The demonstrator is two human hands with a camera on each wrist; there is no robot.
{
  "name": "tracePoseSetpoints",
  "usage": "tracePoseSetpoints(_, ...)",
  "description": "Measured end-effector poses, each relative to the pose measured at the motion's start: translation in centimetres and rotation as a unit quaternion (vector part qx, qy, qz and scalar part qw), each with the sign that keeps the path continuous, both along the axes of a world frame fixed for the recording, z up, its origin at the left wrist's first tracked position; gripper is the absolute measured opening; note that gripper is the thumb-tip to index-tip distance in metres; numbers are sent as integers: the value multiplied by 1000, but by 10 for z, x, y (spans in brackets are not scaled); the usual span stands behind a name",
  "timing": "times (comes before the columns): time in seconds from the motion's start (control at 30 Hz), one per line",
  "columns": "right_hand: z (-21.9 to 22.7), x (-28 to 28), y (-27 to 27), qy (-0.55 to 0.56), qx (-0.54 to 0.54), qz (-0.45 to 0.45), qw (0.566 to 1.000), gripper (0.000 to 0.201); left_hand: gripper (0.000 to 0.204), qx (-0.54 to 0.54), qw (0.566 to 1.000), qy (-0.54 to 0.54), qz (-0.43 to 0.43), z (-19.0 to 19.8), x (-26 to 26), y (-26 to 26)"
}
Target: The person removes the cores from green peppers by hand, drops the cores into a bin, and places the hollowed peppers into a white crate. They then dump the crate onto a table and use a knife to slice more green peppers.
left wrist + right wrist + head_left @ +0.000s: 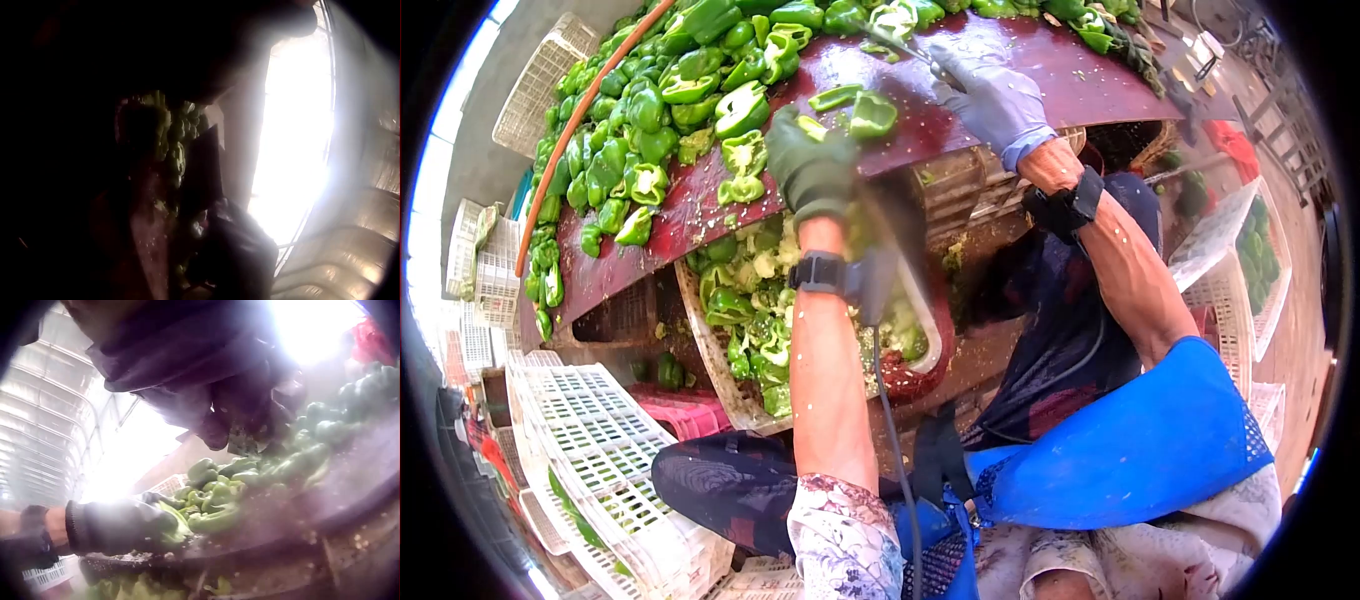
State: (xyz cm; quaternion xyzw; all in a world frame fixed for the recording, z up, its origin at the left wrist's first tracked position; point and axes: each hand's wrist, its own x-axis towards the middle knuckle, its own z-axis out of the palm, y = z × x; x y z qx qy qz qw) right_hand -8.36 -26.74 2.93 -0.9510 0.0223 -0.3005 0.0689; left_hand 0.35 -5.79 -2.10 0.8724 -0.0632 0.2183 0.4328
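Note:
In the head view my left hand (810, 165), in a dark glove, is at the table's front edge, its fingers round a green pepper piece (811, 128). The right wrist view shows the same left hand (125, 525) from the side, with a pepper piece (177, 526) at its fingers. My right hand (992, 105), in a pale purple glove, grips a knife (900, 45) whose blade points up and left over the table. Beside the left hand lies a cut pepper (873, 115). The left wrist view is mostly dark.
Many green peppers (645, 105) are piled on the dark red table (940, 130), behind a long orange-brown rod (590, 105). Below the edge stands a crate (700, 335) of pepper pieces. White crates (600, 430) stand at the left, others (1225, 290) at the right.

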Motion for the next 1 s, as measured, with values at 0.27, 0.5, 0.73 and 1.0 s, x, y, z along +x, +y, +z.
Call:
tracePoseSetpoints(0.27, -44, 17, -8, 39, -134, 27, 990, 39, 53, -480, 851, 149, -153, 9, -25, 47)
tracePoseSetpoints(0.5, 0, 10, 74, 2, 42, 346, 937, 40, 41, -563, 753, 157, -303, -1, -57, 82)
tracePoseSetpoints(0.73, 4, -18, 127, 90, 47, 461, 882, 66, 34, -651, 606, 338, -306, 9, -110, 117)
tracePoseSetpoints(1.0, 17, -58, 175, 241, 47, 437, 865, 61, 42, -638, 679, 319, -170, 67, -177, 122)
